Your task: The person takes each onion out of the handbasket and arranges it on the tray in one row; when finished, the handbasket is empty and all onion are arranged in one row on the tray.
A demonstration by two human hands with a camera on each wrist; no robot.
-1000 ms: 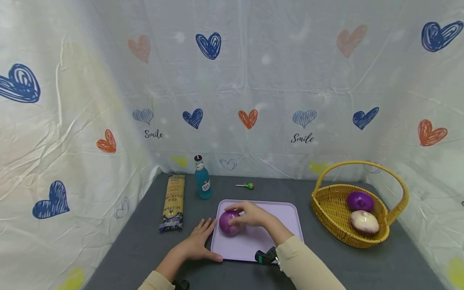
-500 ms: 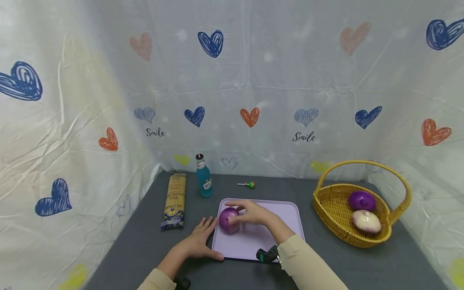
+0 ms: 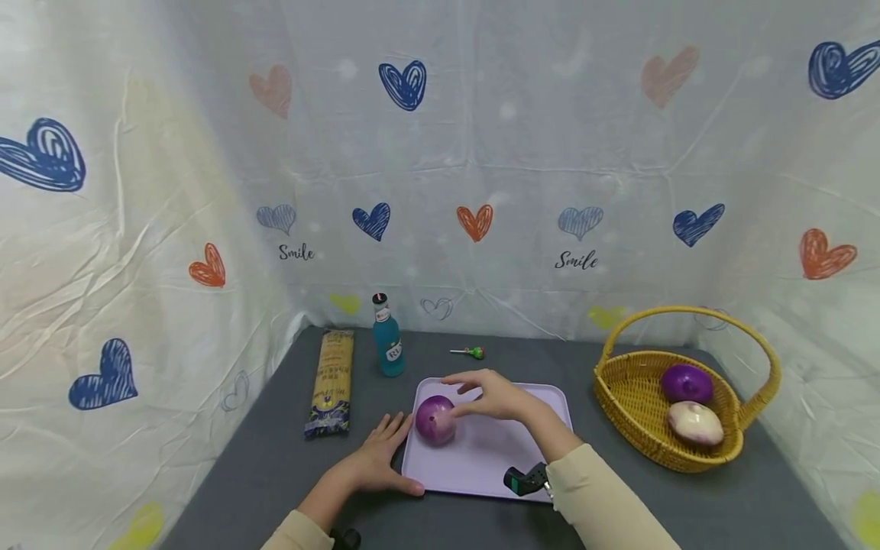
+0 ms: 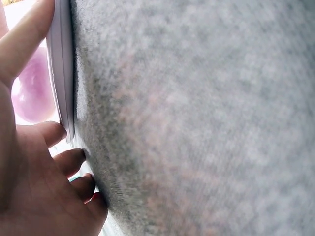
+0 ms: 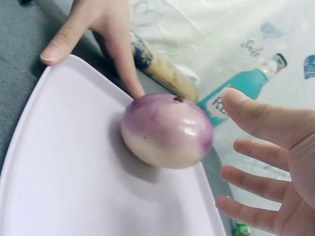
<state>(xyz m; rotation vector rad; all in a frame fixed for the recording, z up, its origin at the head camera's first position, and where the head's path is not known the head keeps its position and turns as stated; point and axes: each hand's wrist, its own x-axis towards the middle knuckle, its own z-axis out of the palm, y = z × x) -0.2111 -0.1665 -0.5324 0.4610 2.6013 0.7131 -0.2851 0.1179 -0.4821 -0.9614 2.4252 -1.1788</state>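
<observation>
A purple onion (image 3: 436,421) sits at the left side of a lilac tray (image 3: 509,466). My right hand (image 3: 491,397) is just right of the onion, its fingers spread and relaxed. In the right wrist view a gap shows between that hand (image 5: 275,157) and the onion (image 5: 167,130). My left hand (image 3: 376,458) lies at the tray's left edge with fingers extended. The left wrist view has its thumb and a finger against the tray rim (image 4: 60,73), while the other fingertips rest on the grey cloth (image 4: 197,118).
At the right stands a yellow wicker basket (image 3: 622,397) with a tall handle, holding a purple onion (image 3: 687,383) and a whitish one (image 3: 695,423). Behind the tray are a blue bottle (image 3: 389,347) and a lollipop (image 3: 474,352). A noodle packet (image 3: 331,382) lies left.
My right hand has let go of the onion and drawn back to the right, its fingers opening. The onion stays on the tray. My left hand keeps its place at the tray edge.
</observation>
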